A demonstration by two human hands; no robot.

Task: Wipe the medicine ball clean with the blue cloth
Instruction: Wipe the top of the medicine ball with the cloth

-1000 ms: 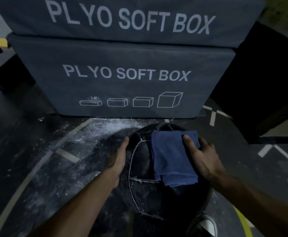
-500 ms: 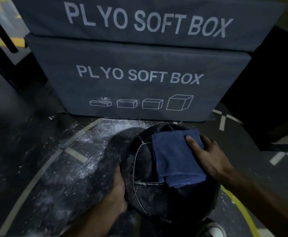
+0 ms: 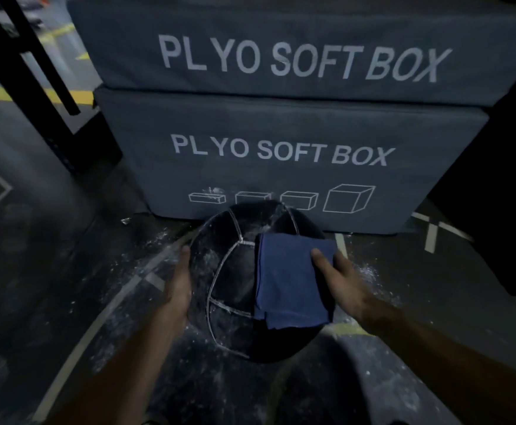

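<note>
1. The black medicine ball (image 3: 235,280) sits on the dusty gym floor (image 3: 76,271), just in front of the lower of two stacked plyo soft boxes (image 3: 281,154), between the two hands
2. The right hand (image 3: 341,277) presses the folded blue cloth (image 3: 290,280) flat against the ball's upper right face; the thumb lies on top of the cloth, and the other fingers are hidden behind its edge, so I cannot tell whether they curl round it
3. The left hand (image 3: 178,283) rests with straight fingers against the ball's left side, opposite the cloth, bracing it and holding nothing
4. White powder shows on the panels and seams left of the cloth and above it, so those areas look unwiped as yet
5. To do this stroke well, I would keep the palm flat so the whole fold bears on the skin, and drag from the cloth's present spot toward the bracing hand, following the white seams where powder collects
6. The left hand should push back against each stroke, or the ball may roll away toward the box
7. Turn the ball to bring the underside up, since the floor around it is powdery and may soil it again
</note>
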